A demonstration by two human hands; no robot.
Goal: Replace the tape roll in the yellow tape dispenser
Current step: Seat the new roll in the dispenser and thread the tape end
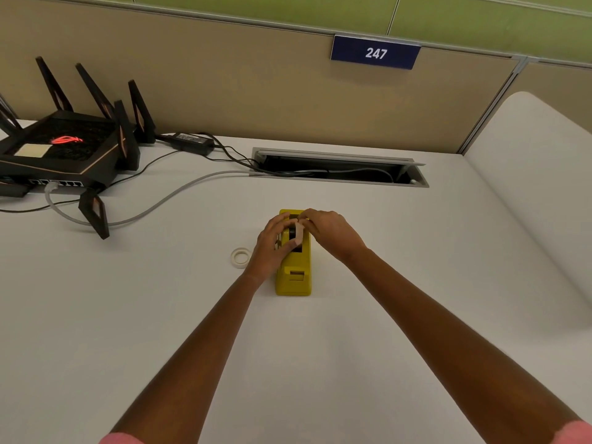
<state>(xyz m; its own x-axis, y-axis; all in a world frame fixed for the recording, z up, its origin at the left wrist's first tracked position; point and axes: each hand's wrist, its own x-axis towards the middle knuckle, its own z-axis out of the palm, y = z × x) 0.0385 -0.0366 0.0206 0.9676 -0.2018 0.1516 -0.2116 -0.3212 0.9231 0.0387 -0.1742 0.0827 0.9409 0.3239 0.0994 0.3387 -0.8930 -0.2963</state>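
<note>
A tape roll (298, 233) is gripped by the left hand (272, 245) over the yellow dispenser (296, 277); the right hand's (330, 230) fingers are curled at its far end, grip unclear; a second roll (241, 257) lies left.

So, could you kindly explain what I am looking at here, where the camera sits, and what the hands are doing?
There is no machine here: the one picture comes from a camera worn on a person's head, looking forward and down, so the two bare arms reaching in from the bottom are the wearer's own. On the white desk stands a yellow tape dispenser. The left hand and the right hand meet over its top, and together they hold a pale tape roll upright at the dispenser's slot. Whether it is going in or coming out, one picture cannot tell. A second pale ring lies flat just left of the dispenser. Further back are a black router with antennas, its cables, and an open cable hatch.
</note>
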